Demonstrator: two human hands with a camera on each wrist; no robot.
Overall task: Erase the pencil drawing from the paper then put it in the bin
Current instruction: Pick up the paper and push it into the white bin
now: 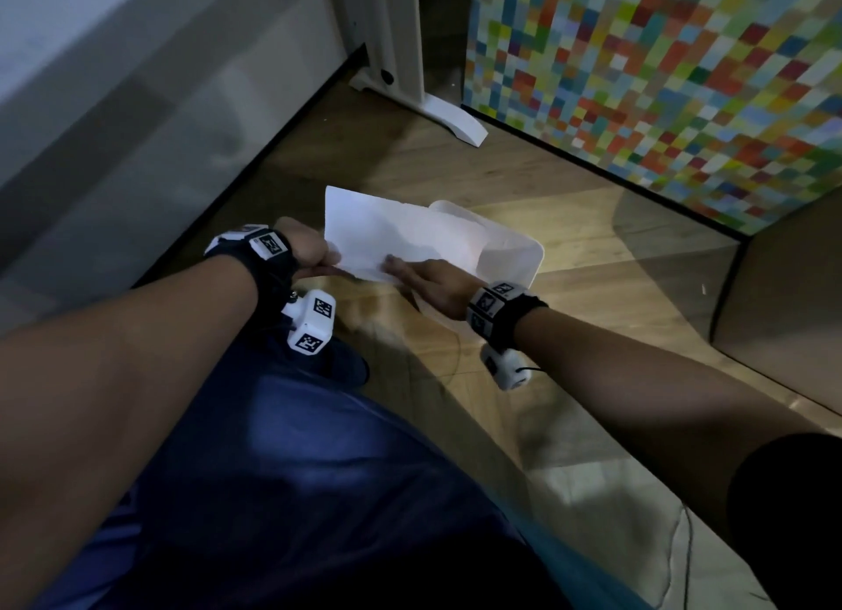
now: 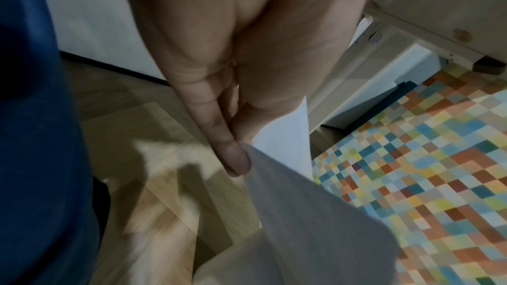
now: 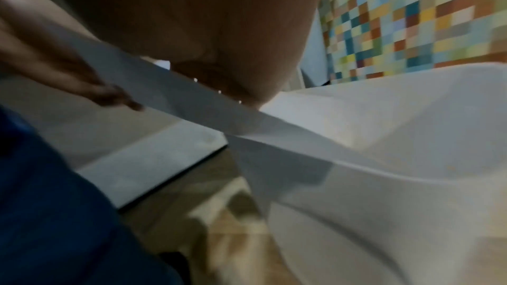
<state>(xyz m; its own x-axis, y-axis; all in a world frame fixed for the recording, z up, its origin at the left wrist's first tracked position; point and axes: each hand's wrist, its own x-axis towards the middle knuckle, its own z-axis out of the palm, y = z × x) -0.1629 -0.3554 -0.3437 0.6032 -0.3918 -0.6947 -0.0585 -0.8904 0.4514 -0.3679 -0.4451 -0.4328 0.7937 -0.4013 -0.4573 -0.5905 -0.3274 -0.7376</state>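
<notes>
Wooden floor runs under a white bin [image 1: 515,254], and the paper [image 1: 392,236] hangs just above its near-left rim. Left hand [image 1: 305,249] pinches the sheet's left edge; right hand [image 1: 433,281] grips the near edge. Light and floppy, it looks best held by the edges.

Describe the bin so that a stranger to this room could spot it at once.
Start at the multicoloured checkered panel on the right and drop to the wooden floor in front of it. The bin stands there, under the paper that both hands hold. It is the only white open tub on the floor.
</notes>
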